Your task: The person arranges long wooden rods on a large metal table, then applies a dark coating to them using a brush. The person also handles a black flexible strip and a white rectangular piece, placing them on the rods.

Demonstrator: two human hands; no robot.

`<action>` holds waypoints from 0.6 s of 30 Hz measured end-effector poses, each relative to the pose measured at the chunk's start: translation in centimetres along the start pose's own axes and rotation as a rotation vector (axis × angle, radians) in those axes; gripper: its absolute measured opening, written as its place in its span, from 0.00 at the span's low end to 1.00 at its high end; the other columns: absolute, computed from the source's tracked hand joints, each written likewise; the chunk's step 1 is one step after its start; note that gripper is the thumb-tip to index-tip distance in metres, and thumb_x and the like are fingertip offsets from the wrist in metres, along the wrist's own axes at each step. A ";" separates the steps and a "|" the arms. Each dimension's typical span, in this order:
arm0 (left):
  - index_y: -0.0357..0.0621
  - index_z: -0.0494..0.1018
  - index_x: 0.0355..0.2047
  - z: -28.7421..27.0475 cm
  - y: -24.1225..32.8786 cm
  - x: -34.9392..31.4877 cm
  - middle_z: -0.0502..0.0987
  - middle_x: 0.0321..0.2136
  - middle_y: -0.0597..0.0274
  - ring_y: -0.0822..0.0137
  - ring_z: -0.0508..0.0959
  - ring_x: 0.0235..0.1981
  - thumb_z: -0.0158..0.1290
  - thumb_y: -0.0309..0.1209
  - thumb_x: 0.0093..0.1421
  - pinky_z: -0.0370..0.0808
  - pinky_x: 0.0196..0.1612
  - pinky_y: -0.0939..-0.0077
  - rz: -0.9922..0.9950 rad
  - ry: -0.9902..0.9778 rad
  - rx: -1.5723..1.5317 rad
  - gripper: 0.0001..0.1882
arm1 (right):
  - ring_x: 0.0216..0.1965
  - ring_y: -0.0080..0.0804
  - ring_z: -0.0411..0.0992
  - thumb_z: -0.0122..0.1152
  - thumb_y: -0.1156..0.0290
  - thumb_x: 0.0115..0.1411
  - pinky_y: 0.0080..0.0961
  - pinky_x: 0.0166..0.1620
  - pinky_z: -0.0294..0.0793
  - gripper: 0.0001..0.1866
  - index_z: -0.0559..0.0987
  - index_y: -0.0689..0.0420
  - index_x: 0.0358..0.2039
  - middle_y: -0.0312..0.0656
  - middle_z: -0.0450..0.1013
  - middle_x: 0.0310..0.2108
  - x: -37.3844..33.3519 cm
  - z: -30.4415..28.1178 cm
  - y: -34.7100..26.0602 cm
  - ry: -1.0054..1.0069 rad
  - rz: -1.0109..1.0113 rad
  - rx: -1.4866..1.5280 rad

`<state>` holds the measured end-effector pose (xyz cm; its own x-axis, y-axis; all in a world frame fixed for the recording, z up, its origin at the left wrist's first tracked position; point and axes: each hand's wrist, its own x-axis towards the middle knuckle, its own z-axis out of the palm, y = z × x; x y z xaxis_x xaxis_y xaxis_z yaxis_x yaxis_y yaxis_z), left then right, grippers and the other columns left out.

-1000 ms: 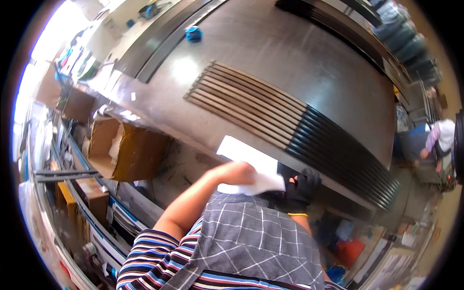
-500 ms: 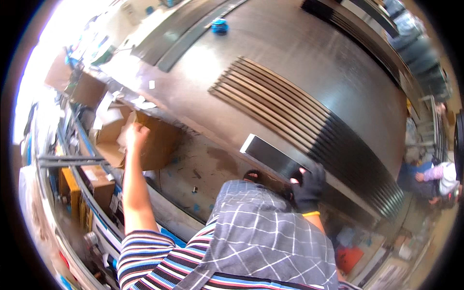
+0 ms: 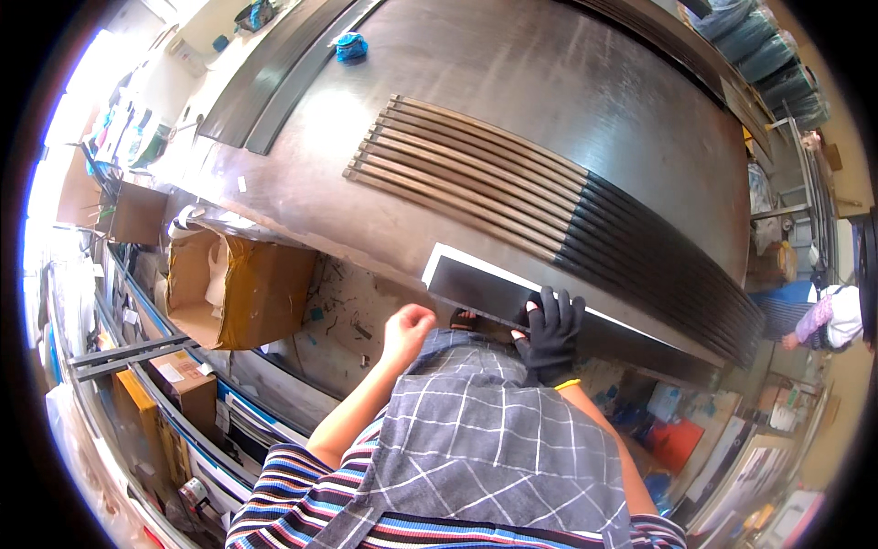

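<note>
A long dark strip point(image 3: 476, 286) with a white border lies along the near edge of the metal table point(image 3: 631, 101). My right hand point(image 3: 551, 334), in a black glove with bare thumb and index tips, rests on this strip with its fingers spread. My bare left hand point(image 3: 409, 332) is closed just off the strip's left end; its curled fingers hide whether anything is inside. Beyond the strip, several narrow ribbed bars point(image 3: 476, 174) lie side by side, brownish at the left and black towards the right.
An open cardboard box point(image 3: 265, 288) stands left of the table, beside a rack point(image 3: 137, 355) of long pieces. A blue crumpled item point(image 3: 350, 48) and long dark profiles point(image 3: 302, 87) lie on the far left of the table. Another person point(image 3: 828, 318) is at the far right.
My left hand has moved right, from over the cardboard box to near the strip's end. My right hand's fingers now spread on the strip. The view has shifted.
</note>
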<state>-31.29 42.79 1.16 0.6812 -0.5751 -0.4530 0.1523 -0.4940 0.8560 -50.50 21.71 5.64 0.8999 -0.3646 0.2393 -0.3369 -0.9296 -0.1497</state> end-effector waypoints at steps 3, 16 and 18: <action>0.37 0.73 0.41 -0.5 3.0 -0.4 0.77 0.38 0.57 0.66 0.77 0.39 0.55 0.27 0.58 0.73 0.46 0.73 0.222 0.320 -0.010 0.11 | 0.63 0.55 0.51 0.73 0.53 0.38 0.65 0.62 0.48 0.39 0.69 0.57 0.50 0.53 0.56 0.61 0.0 -0.2 -0.2 -0.067 0.047 -0.023; 0.41 0.62 0.61 -0.5 6.6 3.0 0.71 0.52 0.47 0.52 0.69 0.55 0.53 0.32 0.56 0.66 0.58 0.62 0.272 0.125 0.401 0.32 | 0.65 0.58 0.47 0.67 0.46 0.45 0.64 0.64 0.43 0.44 0.66 0.60 0.58 0.56 0.53 0.63 0.8 1.8 -0.9 -0.114 0.080 -0.016; 0.41 0.63 0.61 -0.4 7.4 2.7 0.73 0.49 0.49 0.54 0.71 0.53 0.55 0.30 0.55 0.68 0.56 0.64 0.253 0.152 0.414 0.32 | 0.65 0.58 0.48 0.67 0.46 0.45 0.63 0.64 0.42 0.44 0.66 0.60 0.58 0.56 0.53 0.63 0.8 1.9 -1.1 -0.112 0.096 -0.012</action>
<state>-28.05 37.84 6.34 0.7613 -0.6240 -0.1763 -0.3070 -0.5864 0.7496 -48.89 22.52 4.12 0.8885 -0.4440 0.1160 -0.4253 -0.8916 -0.1552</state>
